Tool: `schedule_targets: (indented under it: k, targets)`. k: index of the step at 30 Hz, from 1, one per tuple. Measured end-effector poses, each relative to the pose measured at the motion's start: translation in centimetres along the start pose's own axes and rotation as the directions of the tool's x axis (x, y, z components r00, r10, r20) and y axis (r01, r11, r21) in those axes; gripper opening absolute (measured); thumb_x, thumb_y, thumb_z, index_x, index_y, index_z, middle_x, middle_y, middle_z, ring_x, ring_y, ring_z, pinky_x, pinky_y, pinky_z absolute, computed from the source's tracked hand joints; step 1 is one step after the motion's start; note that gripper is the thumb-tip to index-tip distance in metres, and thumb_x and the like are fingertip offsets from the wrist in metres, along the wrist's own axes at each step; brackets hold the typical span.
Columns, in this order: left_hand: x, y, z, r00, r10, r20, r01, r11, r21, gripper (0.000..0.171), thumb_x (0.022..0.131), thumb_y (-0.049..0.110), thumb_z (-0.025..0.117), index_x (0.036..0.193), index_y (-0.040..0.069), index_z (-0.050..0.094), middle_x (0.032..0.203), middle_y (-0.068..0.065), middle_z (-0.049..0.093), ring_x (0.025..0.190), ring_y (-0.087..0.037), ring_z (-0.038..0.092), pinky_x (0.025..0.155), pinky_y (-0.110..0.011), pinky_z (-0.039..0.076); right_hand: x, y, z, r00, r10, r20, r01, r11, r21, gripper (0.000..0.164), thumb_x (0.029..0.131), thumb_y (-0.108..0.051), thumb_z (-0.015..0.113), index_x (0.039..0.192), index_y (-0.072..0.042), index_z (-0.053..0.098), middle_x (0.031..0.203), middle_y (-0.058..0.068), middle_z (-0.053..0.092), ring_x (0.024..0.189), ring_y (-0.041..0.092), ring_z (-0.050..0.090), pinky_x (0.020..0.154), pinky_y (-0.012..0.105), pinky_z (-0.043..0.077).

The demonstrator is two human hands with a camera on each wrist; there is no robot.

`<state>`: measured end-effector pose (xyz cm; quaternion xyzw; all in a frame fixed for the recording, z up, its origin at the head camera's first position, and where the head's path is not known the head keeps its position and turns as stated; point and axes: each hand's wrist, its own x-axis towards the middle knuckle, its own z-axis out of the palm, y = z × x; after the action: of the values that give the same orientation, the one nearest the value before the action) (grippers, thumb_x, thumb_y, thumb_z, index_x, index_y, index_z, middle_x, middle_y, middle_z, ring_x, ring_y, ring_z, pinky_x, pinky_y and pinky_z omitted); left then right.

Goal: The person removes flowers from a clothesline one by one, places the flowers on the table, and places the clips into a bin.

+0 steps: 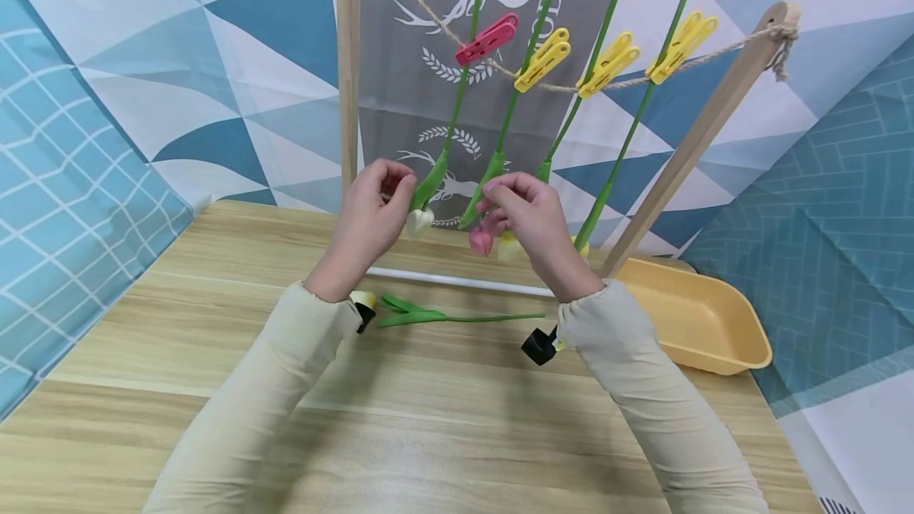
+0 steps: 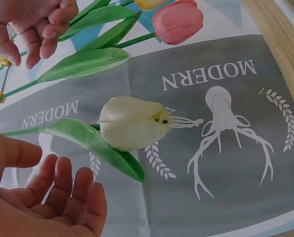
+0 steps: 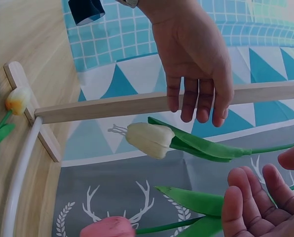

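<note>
Wood-grain tabletop (image 1: 428,435), blue-and-white geometric fabric (image 1: 300,14) behind, and some twine (image 1: 560,88) strung between two wooden posts (image 1: 347,62). Four fake-looking tulips (image 1: 493,169) hang bloom-down off it, held by one pink clothespin (image 1: 488,39) toward the twine's left end and three yellow clothespins (image 1: 543,60) further right along it. Left hand (image 1: 374,209) is below the twine, just beside the white tulip (image 1: 420,222), fingers loosely bent with nothing in them; can't tell if a fingertip brushes the leaf. Right hand (image 1: 528,212) is also below the twine, next to the pink tulip (image 1: 481,242), fingers relaxed and holding nothing. It partly blocks a yellow tulip (image 1: 510,248), and the fourth bloom is mostly lost behind the wrist. Well below the twine, a loose tulip (image 1: 414,316) lies on the tabletop, its bloom half covered by the left cuff. Mustard tray (image 1: 714,292) sits below the twine's right end, one side hidden behind the post.
</note>
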<state>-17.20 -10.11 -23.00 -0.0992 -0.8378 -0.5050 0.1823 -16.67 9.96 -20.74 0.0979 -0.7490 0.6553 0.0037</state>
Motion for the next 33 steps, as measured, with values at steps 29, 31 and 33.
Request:
schedule_targets:
  k: [29, 31, 33]
  targets:
    - [1.0, 1.5, 0.2, 1.0, 0.017, -0.013, -0.017, 1.0, -0.015, 0.025, 0.096, 0.023, 0.048, 0.11, 0.004, 0.058, 0.101, -0.009, 0.057, 0.089, -0.019, 0.053, 0.08, -0.03, 0.046, 0.3, -2.4, 0.3, 0.999, -0.037, -0.018, 0.038, 0.999, 0.025, 0.012, 0.092, -0.017, 0.057, 0.096, -0.007, 0.061, 0.078, 0.001, 0.065, 0.068, 0.019, 0.064, 0.062, 0.022, 0.051]
    - [1.1, 1.5, 0.2, 1.0, 0.02, -0.015, -0.02, 1.0, -0.011, 0.025, 0.096, 0.024, 0.047, 0.11, 0.005, 0.058, 0.101, -0.008, 0.057, 0.089, -0.018, 0.053, 0.08, -0.029, 0.046, 0.3, -2.5, 0.4, 0.999, -0.033, -0.016, 0.034, 0.999, 0.027, 0.012, 0.093, -0.018, 0.056, 0.096, -0.007, 0.061, 0.078, 0.0, 0.065, 0.067, 0.017, 0.063, 0.062, 0.022, 0.051]
    - [1.1, 1.6, 0.3, 1.0, 0.023, -0.016, -0.023, 1.0, -0.011, 0.025, 0.096, 0.024, 0.047, 0.109, 0.005, 0.058, 0.1, -0.008, 0.057, 0.089, -0.018, 0.053, 0.08, -0.029, 0.046, 0.3, -2.7, 0.4, 0.999, -0.029, -0.015, 0.03, 0.999, 0.03, 0.012, 0.093, -0.018, 0.056, 0.096, -0.008, 0.061, 0.078, 0.001, 0.065, 0.067, 0.017, 0.063, 0.062, 0.022, 0.051]
